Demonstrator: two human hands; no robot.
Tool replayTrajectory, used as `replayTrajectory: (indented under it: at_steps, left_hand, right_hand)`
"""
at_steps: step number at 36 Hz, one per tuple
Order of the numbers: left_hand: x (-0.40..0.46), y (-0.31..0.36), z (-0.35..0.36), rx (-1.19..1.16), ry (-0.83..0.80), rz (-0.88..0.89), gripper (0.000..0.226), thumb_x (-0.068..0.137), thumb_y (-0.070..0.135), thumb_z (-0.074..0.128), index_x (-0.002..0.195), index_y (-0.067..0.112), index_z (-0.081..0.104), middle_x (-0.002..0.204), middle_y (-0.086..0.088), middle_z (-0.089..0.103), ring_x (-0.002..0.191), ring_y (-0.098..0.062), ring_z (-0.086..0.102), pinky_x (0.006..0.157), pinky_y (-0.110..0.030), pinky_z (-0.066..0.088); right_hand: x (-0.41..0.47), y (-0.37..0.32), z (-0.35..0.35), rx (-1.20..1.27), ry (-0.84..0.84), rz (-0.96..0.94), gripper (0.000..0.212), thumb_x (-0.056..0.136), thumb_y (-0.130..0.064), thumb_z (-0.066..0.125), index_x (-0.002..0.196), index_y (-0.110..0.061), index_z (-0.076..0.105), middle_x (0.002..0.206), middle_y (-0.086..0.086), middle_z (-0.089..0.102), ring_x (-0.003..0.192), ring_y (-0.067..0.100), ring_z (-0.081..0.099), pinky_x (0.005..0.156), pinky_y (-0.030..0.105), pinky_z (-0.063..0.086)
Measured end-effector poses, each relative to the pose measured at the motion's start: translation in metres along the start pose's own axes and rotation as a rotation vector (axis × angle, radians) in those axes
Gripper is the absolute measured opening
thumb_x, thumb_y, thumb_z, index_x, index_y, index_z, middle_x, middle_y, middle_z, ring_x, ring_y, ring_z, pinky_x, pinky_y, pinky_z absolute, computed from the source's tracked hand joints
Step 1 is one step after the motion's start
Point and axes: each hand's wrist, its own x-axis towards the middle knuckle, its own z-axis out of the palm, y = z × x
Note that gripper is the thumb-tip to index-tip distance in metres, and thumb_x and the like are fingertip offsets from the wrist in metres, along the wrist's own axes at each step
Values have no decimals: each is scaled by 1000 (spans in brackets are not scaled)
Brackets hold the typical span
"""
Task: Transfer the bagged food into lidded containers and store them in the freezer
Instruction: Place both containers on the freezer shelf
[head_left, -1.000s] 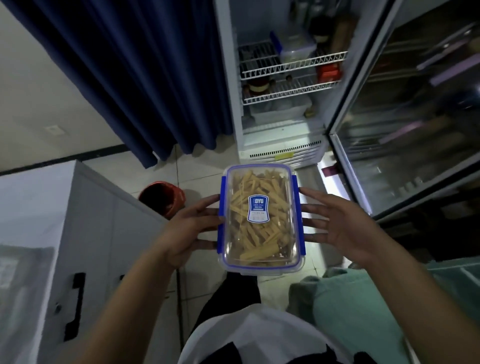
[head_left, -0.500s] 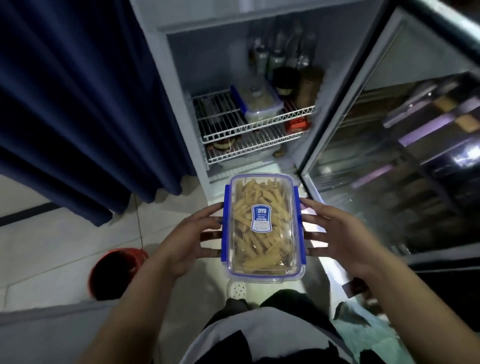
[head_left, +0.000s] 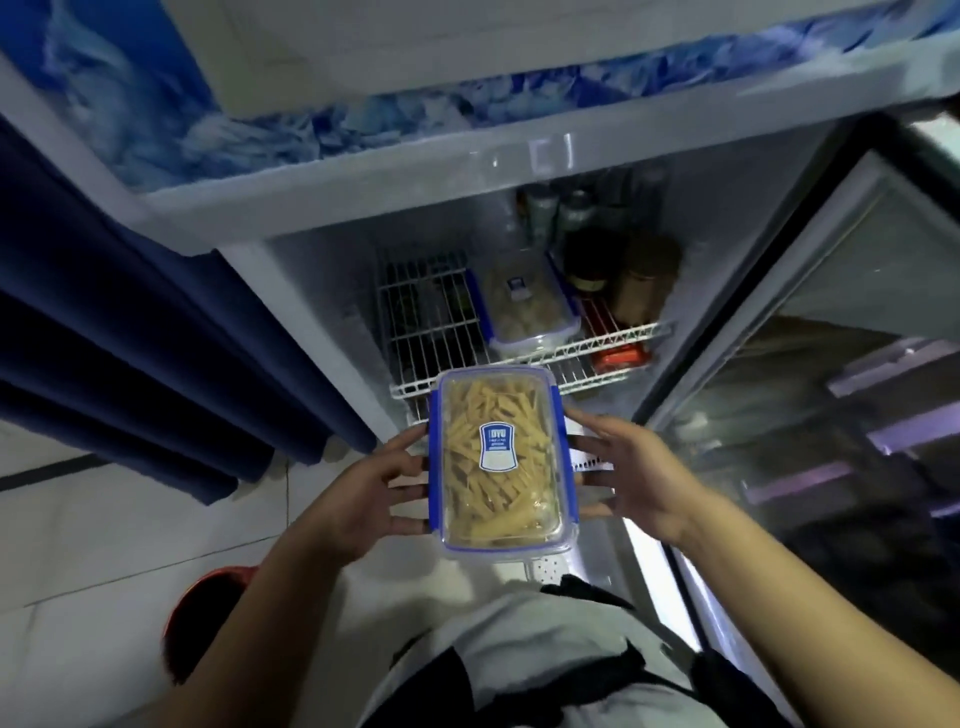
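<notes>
- My left hand and right hand press straight fingers against the box of fries — carrying it between them.
- It hangs before the open freezer, just below the wire shelf.

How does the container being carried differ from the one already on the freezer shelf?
The carried container is held between the left hand and right hand, outside the freezer; the shelf container rests on the wire shelf. The carried one shows yellow sticks clearly; the shelf one's contents look paler, blurred. Both have blue-edged lids with a label.

Both hands forward, fingers straight, palms facing inward
</notes>
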Motion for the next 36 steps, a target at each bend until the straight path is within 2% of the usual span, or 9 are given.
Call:
replayTrajectory:
  at_steps: [6, 10, 13, 18, 22, 26, 29, 33, 36]
  left_hand:
    - [30, 8, 8, -55, 125, 31, 52, 87, 6, 54, 116, 46, 71, 124, -9, 69, 114, -33, 66, 84, -53, 60]
    - [36, 16, 6, -68, 157, 27, 51, 72, 12, 64, 107, 48, 74, 123, -6, 67, 114, -30, 64, 75, -44, 61]
    - [43, 19, -1, -109, 208, 26, 64, 59, 19, 71, 119, 40, 70, 128, -10, 65, 117, -32, 63, 79, -46, 60]
    - [51, 24, -13, -109, 282, 35, 56, 75, 16, 66, 127, 36, 64, 128, -13, 65, 115, -33, 65, 81, -47, 60]
    - [52, 28, -14, -69, 298, 51, 76, 65, 21, 79, 135, 39, 58, 121, -4, 72, 111, -26, 69, 77, -42, 60]
    - [60, 31, -5, -25, 312, 84, 58, 88, 10, 71, 135, 39, 54, 114, 1, 74, 103, -19, 71, 72, -35, 58]
    - [65, 31, -1, -32, 293, 127, 58, 91, -1, 66, 136, 33, 52, 124, -5, 68, 102, -19, 71, 62, -30, 59]
    - [68, 36, -2, -16, 281, 161, 61, 92, -5, 62, 142, 26, 49, 124, -5, 67, 106, -21, 67, 74, -34, 56]
    - [71, 42, -1, -44, 294, 171, 58, 92, -9, 60, 142, 20, 50, 129, -13, 64, 114, -30, 63, 77, -35, 56]
  right_hand:
    - [59, -26, -2, -155, -92, 37, 32, 88, -49, 60, 117, -45, 71, 130, -8, 65, 105, 27, 64, 63, 37, 57]
    - [81, -42, 6, -256, -154, 53, 37, 83, -52, 61, 120, -49, 68, 135, -7, 60, 118, 29, 59, 66, 38, 58]
    - [95, -54, 14, -316, -189, 45, 31, 93, -46, 57, 123, -49, 66, 137, -9, 59, 115, 27, 62, 68, 37, 58]
    - [112, -66, 35, -413, -250, 44, 34, 88, -47, 58, 120, -55, 64, 133, -14, 60, 109, 26, 63, 72, 37, 60]
    - [122, -62, 43, -373, -227, 71, 32, 88, -42, 59, 118, -51, 67, 129, -12, 61, 105, 25, 63, 69, 36, 59]
    - [130, -53, 46, -323, -143, 38, 48, 85, -39, 65, 131, -50, 58, 138, -9, 56, 123, 29, 55, 78, 40, 54]
    - [131, -52, 44, -289, -117, 26, 37, 91, -35, 61, 126, -49, 63, 135, -6, 58, 123, 30, 54, 77, 40, 53]
    - [129, -54, 40, -252, -116, 9, 33, 89, -34, 59, 119, -46, 69, 132, -3, 61, 109, 28, 59, 81, 42, 51]
    - [130, -50, 37, -179, -104, -14, 35, 94, -27, 57, 126, -37, 67, 134, 1, 62, 112, 30, 61, 82, 40, 53]
